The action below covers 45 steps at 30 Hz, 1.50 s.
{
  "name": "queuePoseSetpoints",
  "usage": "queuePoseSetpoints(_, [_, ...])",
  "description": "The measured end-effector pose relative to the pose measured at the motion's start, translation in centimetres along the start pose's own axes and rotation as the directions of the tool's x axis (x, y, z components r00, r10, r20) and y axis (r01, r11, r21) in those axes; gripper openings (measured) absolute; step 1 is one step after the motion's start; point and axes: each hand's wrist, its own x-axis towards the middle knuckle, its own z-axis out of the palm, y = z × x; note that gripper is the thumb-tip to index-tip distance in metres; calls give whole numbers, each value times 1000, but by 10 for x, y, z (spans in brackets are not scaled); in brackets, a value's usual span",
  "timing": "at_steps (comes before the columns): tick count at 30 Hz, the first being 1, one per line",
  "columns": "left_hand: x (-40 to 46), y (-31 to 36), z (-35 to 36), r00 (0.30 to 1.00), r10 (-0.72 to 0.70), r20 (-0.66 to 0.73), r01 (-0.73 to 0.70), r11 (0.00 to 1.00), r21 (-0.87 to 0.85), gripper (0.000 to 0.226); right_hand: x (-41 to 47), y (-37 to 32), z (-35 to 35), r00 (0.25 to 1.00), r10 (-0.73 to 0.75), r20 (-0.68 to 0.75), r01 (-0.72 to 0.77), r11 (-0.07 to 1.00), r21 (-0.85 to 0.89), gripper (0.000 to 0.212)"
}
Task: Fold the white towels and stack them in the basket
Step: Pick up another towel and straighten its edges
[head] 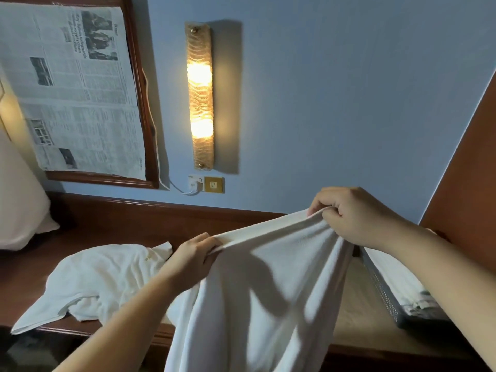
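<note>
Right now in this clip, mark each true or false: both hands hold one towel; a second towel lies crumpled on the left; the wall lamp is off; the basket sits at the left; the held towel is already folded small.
1. Left hand and right hand hold one towel: true.
2. A second towel lies crumpled on the left: true.
3. Lamp is off: false, it glows.
4. Basket at the left: false, it is at the right.
5. Held towel folded small: false, it hangs open.
</note>
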Motion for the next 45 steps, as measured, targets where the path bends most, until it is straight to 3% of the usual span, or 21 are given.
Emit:
queuePoseSetpoints(2, [-13,-1,18,988,-152,-32,147,982,-116,10,2,3,7,999,-21,-43,18,998,-59,38])
queuePoseSetpoints(4, [-16,8,26,950,-310,-45,291,927,-238,27,3,5,13,999,20,-31,-25,988,-150,33])
queuePoseSetpoints(6, [-9,23,21,921,-386,-53,354,887,-297,30,5,3,16,992,123,10,-118,969,-217,28])
queuePoseSetpoints(8, [1,39,1,900,-418,-121,371,883,-289,20,8,0,18,974,225,39,-215,962,-169,29])
queuePoseSetpoints(10, [15,56,-23,898,-381,-221,337,917,-211,17,10,-6,20,959,279,36,-278,960,-36,35])
queuePoseSetpoints(12, [30,76,-45,938,-222,-265,201,974,-103,18,13,-16,21,957,290,33,-291,954,64,40])
queuePoseSetpoints(14, [46,97,-61,968,-47,-245,47,999,-8,19,16,-30,20,965,252,77,-260,957,127,36])
queuePoseSetpoints(17, [66,123,-78,975,75,-209,-64,996,60,20,20,-49,21,978,156,141,-183,961,207,25])
queuePoseSetpoints(20, [78,135,-89,979,131,-158,-128,991,29,17,25,-64,20,970,103,219,-141,976,165,78])
queuePoseSetpoints(22, [82,134,-94,975,156,-161,-162,986,-27,19,28,-70,19,966,101,240,-144,975,167,82])
queuePoseSetpoints(26, [82,121,-102,971,185,-154,-207,967,-145,17,34,-71,18,964,92,249,-126,985,122,46])
queuePoseSetpoints(29, [80,115,-102,966,219,-139,-238,961,-139,24,36,-73,24,975,86,203,-112,986,125,22])
queuePoseSetpoints(35, [63,95,-93,969,160,-186,-180,979,-96,45,32,-70,17,992,57,108,-69,992,108,16])
queuePoseSetpoints(41, [29,80,-57,975,78,-209,-115,979,-168,33,26,-74,21,999,-6,33,5,1000,12,14])
queuePoseSetpoints(45, [2,63,-29,986,-80,-144,38,961,-275,34,22,-57,17,999,35,-15,-34,999,34,14])
